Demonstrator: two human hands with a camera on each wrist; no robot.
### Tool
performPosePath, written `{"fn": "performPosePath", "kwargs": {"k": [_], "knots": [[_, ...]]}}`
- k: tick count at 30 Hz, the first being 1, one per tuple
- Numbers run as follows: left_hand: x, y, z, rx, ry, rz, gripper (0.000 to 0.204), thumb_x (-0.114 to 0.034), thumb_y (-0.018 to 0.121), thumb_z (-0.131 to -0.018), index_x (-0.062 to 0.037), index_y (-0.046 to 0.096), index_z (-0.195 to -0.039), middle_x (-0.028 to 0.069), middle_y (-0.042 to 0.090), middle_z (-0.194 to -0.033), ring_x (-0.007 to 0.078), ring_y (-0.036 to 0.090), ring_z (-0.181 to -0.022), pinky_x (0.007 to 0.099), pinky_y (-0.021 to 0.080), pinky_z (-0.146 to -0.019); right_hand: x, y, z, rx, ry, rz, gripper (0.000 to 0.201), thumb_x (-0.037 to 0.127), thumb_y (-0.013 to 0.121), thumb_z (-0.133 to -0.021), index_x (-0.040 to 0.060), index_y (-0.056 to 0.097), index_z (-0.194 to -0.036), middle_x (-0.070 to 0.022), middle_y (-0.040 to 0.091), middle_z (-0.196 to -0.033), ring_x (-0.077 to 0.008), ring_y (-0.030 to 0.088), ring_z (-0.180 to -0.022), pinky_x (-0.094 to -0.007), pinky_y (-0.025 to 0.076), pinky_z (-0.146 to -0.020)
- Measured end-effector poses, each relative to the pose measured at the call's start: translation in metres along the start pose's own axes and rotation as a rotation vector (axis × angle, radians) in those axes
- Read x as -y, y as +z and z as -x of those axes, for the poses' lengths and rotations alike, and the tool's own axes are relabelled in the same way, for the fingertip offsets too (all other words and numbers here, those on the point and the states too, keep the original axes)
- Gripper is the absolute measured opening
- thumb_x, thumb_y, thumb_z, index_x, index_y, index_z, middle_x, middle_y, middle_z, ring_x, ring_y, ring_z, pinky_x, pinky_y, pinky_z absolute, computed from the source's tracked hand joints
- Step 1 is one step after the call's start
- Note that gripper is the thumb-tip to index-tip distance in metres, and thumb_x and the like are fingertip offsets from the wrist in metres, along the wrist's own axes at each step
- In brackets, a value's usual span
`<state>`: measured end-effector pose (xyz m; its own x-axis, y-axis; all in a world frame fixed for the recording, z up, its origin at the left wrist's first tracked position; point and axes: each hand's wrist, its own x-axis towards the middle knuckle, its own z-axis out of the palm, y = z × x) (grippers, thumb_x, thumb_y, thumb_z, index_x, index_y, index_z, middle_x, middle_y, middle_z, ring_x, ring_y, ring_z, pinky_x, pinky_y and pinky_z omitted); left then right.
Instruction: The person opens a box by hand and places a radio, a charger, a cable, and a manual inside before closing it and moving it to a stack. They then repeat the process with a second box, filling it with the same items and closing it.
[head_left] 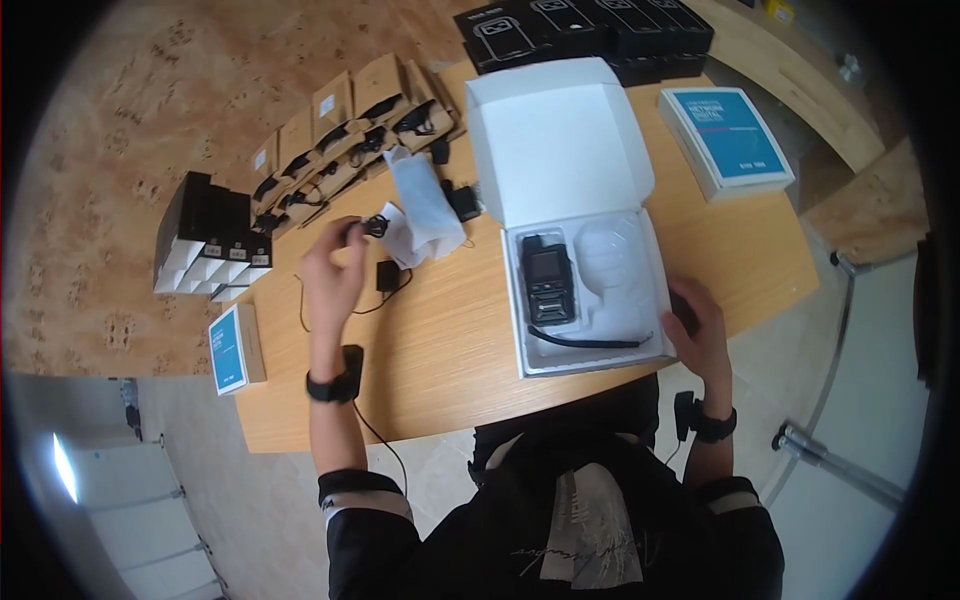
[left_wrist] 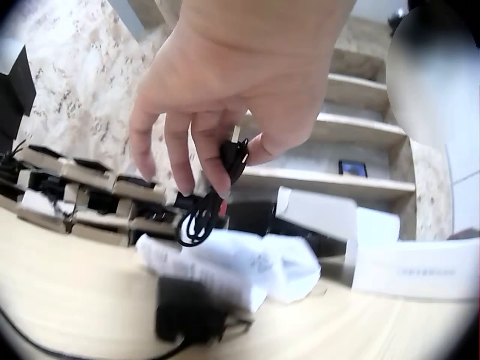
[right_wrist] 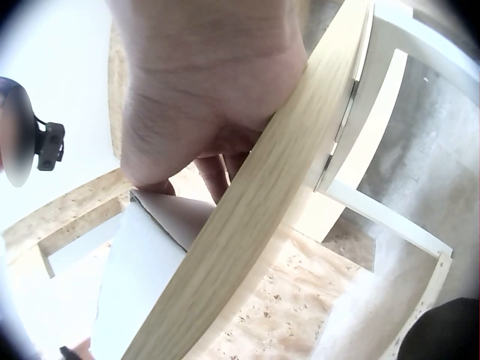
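Observation:
My left hand [head_left: 335,272] pinches a small coiled black cable [left_wrist: 199,222] between thumb and fingers, above the left part of the table. A metal plug end [left_wrist: 236,133] of the cable shows by the fingertips. My right hand [head_left: 703,325] rests against the front right corner of an open white box [head_left: 560,140], thumb at its edge and fingers along its outer side. In the box tray lie a black handheld radio [head_left: 548,282] and a black strap [head_left: 590,342]; the right-hand recess of the tray holds nothing.
A black power adapter [head_left: 388,277] with its cord and a white plastic bag [head_left: 428,200] lie beside the left hand. Brown boxes [head_left: 345,110] with cables stand behind, black boxes [head_left: 500,40] at the back. Blue-and-white boxes [head_left: 728,140] sit at both sides.

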<state>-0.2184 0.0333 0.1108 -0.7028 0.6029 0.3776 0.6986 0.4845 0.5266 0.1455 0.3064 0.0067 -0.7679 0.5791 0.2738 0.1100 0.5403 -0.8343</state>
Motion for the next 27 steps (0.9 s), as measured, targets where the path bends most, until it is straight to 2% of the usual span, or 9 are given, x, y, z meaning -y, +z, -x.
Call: {"fn": "performPosePath", "kwargs": {"k": [2, 4, 8, 11, 13, 16, 18, 21, 27], "knots": [[-0.038, -0.019, 0.011, 0.017, -0.127, 0.154, 0.021, -0.005, 0.057, -0.096, 0.0013, 0.067, -0.113, 0.0132, 0.073, -0.094, 0.0187, 0.07, -0.089, 0.031, 0.054, -0.079, 0.001, -0.001, -0.001, 0.008, 0.005, 0.006, 0.039, 0.011, 0.07, -0.082, 0.0, 0.063, -0.118, -0.0186, 0.065, -0.106, -0.0377, 0.061, -0.099, -0.0416, 0.048, -0.089], [-0.065, -0.021, 0.025, 0.185, -0.013, 0.665, 0.019, -0.004, 0.055, -0.099, 0.0021, 0.066, -0.113, 0.011, 0.072, -0.101, 0.0158, 0.069, -0.095, 0.0305, 0.054, -0.083, 0.0, 0.001, -0.002, -0.015, -0.032, 0.0, 0.037, 0.011, 0.071, -0.081, 0.0, 0.063, -0.117, -0.0184, 0.065, -0.104, -0.0372, 0.06, -0.098, -0.0414, 0.048, -0.088], [-0.121, 0.02, 0.051, 0.51, 0.068, 0.899, 0.021, -0.006, 0.062, -0.096, 0.0007, 0.066, -0.115, 0.0124, 0.071, -0.109, 0.0192, 0.069, -0.097, 0.0326, 0.053, -0.09, 0.004, -0.001, -0.001, 0.0, -0.009, 0.013, 0.038, 0.01, 0.072, -0.081, -0.0004, 0.063, -0.116, -0.0186, 0.065, -0.104, -0.0366, 0.061, -0.097, -0.0408, 0.048, -0.088], [-0.127, 0.053, 0.057, 0.623, 0.213, 0.712, 0.026, -0.002, 0.064, -0.092, -0.001, 0.066, -0.118, 0.0138, 0.071, -0.108, 0.0252, 0.07, -0.094, 0.0341, 0.053, -0.089, 0.004, -0.004, 0.0, 0.033, -0.006, 0.045, 0.039, 0.009, 0.066, -0.084, -0.002, 0.061, -0.121, -0.0178, 0.065, -0.111, -0.032, 0.061, -0.102, -0.0375, 0.047, -0.093], [-0.125, 0.056, 0.052, 0.425, 0.526, 0.266, 0.026, 0.001, 0.06, -0.092, -0.0013, 0.068, -0.117, 0.0152, 0.07, -0.113, 0.0312, 0.069, -0.105, 0.0347, 0.052, -0.094, 0.002, -0.001, -0.001, -0.028, -0.072, 0.02, 0.038, 0.01, 0.071, -0.081, -0.0006, 0.063, -0.116, -0.0186, 0.065, -0.103, -0.0369, 0.061, -0.096, -0.0405, 0.048, -0.087], [-0.097, 0.048, 0.029, 0.263, 0.347, 0.146, 0.036, 0.005, 0.063, -0.084, -0.0009, 0.066, -0.119, 0.0182, 0.069, -0.109, 0.037, 0.068, -0.097, 0.0392, 0.055, -0.086, 0.004, -0.002, -0.002, -0.006, -0.061, 0.017, 0.039, 0.01, 0.071, -0.081, -0.0003, 0.063, -0.117, -0.0184, 0.065, -0.103, -0.0372, 0.061, -0.096, -0.041, 0.048, -0.087], [-0.07, 0.053, -0.005, 0.338, 0.147, 0.047, 0.037, 0.001, 0.062, -0.086, -0.0026, 0.065, -0.122, 0.0198, 0.066, -0.12, 0.0359, 0.062, -0.115, 0.0453, 0.052, -0.095, 0.002, -0.001, -0.003, 0.004, -0.071, 0.006, 0.04, 0.01, 0.07, -0.08, 0.0, 0.063, -0.118, -0.0183, 0.065, -0.104, -0.0374, 0.061, -0.097, -0.0414, 0.048, -0.088], [-0.036, 0.081, -0.04, 0.346, 0.415, -0.354, 0.041, -0.008, 0.064, -0.088, -0.0047, 0.062, -0.129, 0.0193, 0.061, -0.13, 0.0341, 0.049, -0.134, 0.06, 0.04, -0.107, 0.001, -0.001, -0.003, 0.003, -0.05, -0.027, 0.04, 0.011, 0.07, -0.081, 0.0003, 0.063, -0.118, -0.0182, 0.065, -0.103, -0.0374, 0.061, -0.096, -0.0417, 0.048, -0.087], [-0.029, 0.109, -0.056, 0.586, 0.268, -0.569, 0.05, -0.028, 0.07, -0.085, -0.0091, 0.06, -0.131, 0.0162, 0.06, -0.132, 0.0329, 0.044, -0.137, 0.0749, 0.023, -0.109, 0.003, -0.002, -0.002, 0.009, -0.043, 0.007, 0.04, 0.011, 0.07, -0.08, 0.0005, 0.063, -0.118, -0.0183, 0.065, -0.102, -0.0374, 0.061, -0.096, -0.0423, 0.048, -0.088]]}}
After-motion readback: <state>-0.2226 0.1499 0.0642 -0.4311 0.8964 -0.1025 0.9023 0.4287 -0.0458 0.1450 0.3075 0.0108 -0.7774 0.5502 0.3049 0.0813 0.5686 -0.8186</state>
